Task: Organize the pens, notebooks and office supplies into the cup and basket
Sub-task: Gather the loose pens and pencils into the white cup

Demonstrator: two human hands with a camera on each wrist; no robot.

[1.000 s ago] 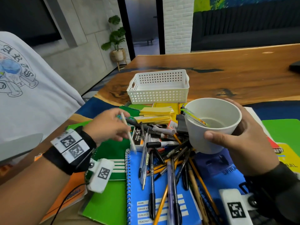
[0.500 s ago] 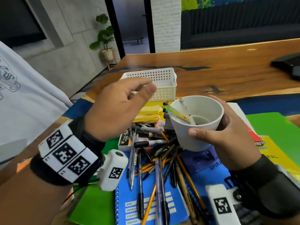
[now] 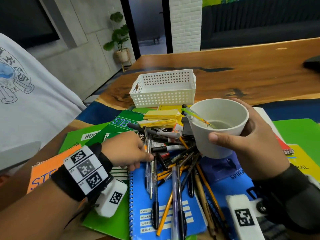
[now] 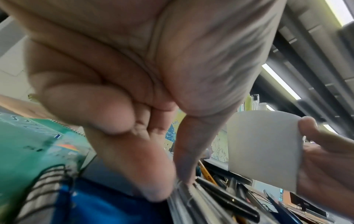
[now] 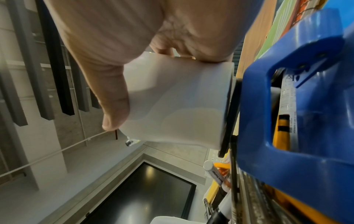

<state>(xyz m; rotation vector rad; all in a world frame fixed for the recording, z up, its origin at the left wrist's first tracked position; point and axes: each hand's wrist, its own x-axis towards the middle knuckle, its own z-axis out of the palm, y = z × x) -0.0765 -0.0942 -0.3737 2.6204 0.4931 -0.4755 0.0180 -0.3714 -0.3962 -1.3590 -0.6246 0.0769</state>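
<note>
The left hand (image 3: 127, 149), at frame centre-left, has thumb and forefinger tips (image 4: 184, 171) narrowed onto a clear pen (image 3: 147, 170) in the pile of pens (image 3: 178, 170); whether they grip it I cannot tell. The right hand (image 3: 256, 146), centre-right, wraps one white cup (image 3: 218, 127) holding two pens. One white basket (image 3: 163, 88) stands above centre. Blue (image 3: 138, 196), orange (image 3: 48, 170) and several green notebooks (image 3: 97, 135) lie beneath.
</note>
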